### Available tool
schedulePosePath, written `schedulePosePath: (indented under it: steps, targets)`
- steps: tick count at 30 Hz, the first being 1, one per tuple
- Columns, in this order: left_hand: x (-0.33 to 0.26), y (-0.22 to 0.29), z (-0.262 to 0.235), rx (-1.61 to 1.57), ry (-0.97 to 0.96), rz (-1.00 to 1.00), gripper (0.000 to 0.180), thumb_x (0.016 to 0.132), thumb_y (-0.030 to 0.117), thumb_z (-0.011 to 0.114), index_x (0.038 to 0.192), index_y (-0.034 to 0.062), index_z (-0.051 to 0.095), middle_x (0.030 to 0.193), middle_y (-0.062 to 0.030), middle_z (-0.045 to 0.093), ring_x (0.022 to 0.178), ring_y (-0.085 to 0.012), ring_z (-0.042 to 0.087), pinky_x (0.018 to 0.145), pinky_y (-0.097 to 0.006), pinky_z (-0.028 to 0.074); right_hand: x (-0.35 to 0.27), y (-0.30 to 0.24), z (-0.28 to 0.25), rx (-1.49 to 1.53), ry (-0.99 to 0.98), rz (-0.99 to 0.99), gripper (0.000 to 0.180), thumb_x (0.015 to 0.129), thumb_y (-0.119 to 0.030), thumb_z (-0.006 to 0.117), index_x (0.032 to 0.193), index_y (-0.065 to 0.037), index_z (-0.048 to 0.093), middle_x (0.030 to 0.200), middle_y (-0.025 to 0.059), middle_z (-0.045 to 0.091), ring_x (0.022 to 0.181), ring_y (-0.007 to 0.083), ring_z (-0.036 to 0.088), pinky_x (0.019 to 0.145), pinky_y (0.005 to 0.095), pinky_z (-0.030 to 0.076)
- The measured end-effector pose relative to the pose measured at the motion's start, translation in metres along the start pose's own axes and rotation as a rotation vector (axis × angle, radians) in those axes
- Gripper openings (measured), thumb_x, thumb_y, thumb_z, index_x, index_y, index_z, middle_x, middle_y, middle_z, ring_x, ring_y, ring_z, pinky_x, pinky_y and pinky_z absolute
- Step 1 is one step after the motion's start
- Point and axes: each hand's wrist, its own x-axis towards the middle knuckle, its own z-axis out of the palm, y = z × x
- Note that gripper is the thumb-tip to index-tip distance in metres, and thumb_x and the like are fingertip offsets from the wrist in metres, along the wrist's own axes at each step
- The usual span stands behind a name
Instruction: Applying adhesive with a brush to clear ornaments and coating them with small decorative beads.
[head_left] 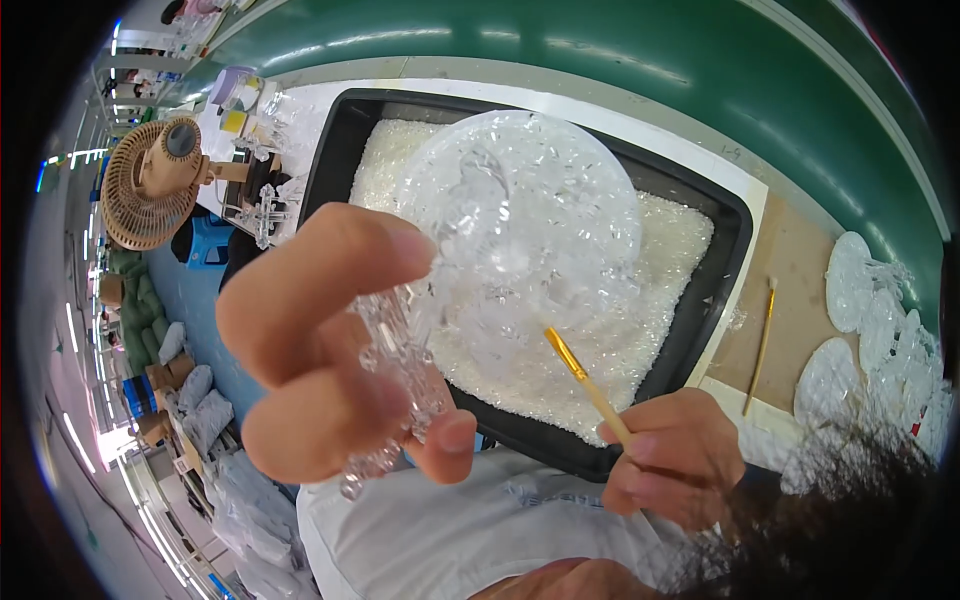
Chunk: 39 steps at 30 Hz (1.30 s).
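Observation:
My left hand (330, 350) is raised close to the camera, its fingers closed round the faceted stem of a clear plastic ornament (400, 335). Beyond the stem is a round clear disc (570, 190) flecked with shiny bits; whether it is joined to the stem I cannot tell. My right hand (675, 455) pinches the wooden handle of a paintbrush (590, 390). Its pale bristles point up and left at the ornament, but contact is too blurred to judge. Beneath lies a black tray (735, 250) spread with white glittery grains (675, 240).
A second brush (763, 345) lies on brown board at the right, beside several clear discs (850, 280). Clear ornaments (265, 215) stand at the left near a beige fan (150, 185). A green surface (620, 60) runs behind the white table.

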Motion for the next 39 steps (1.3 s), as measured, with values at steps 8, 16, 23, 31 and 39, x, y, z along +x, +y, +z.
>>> schedulePosePath:
  steps: [8,16,23,31,39]
  targets:
    - [0.001,0.009,0.002,0.039,-0.024,0.056,0.055,0.083,0.028,0.068,0.125,0.004,0.041,0.111,-0.0339,0.047,0.076,-0.0269,0.055,0.043,-0.033,0.041,-0.002,-0.008,0.007,-0.105,-0.013,0.035,0.035,0.065,0.0,0.076,0.096,-0.008,0.065,0.101,0.0101,0.065,0.087,0.0291,0.068,0.067,0.04,0.055]
    - [0.002,0.013,0.005,0.101,-0.008,0.064,0.052,0.087,0.032,0.067,0.123,0.0038,0.042,0.111,-0.0333,0.048,0.064,-0.0249,0.052,0.041,-0.031,0.04,0.001,-0.003,0.011,-0.14,-0.031,0.003,0.034,0.066,0.001,0.075,0.097,-0.008,0.064,0.102,0.011,0.065,0.091,0.0298,0.067,0.069,0.041,0.056]
    - [0.001,0.016,0.012,0.106,0.005,0.054,0.051,0.086,0.032,0.068,0.121,0.0041,0.042,0.109,-0.0327,0.048,0.059,-0.0251,0.051,0.04,-0.032,0.04,0.006,0.007,0.01,-0.189,-0.042,-0.126,0.033,0.071,-0.01,0.08,0.096,-0.003,0.058,0.094,0.0121,0.061,0.066,0.0275,0.067,0.047,0.0321,0.051]
    - [0.002,0.012,0.012,0.076,0.01,0.063,0.049,0.086,0.032,0.068,0.118,0.0044,0.043,0.108,-0.0319,0.048,0.06,-0.027,0.052,0.041,-0.035,0.041,0.002,-0.003,0.006,-0.063,-0.09,0.034,0.035,0.065,-0.001,0.076,0.097,-0.009,0.064,0.106,0.0113,0.067,0.093,0.0298,0.067,0.071,0.04,0.056]
    - [0.004,0.011,0.002,0.017,-0.139,0.123,0.049,0.081,0.032,0.071,0.108,0.0053,0.04,0.108,-0.0325,0.049,0.054,-0.0288,0.051,0.041,-0.038,0.04,0.016,-0.013,-0.002,0.047,-0.095,0.221,0.027,0.073,0.001,0.071,0.097,-0.006,0.06,0.101,0.0121,0.069,0.088,0.0318,0.068,0.067,0.04,0.055]
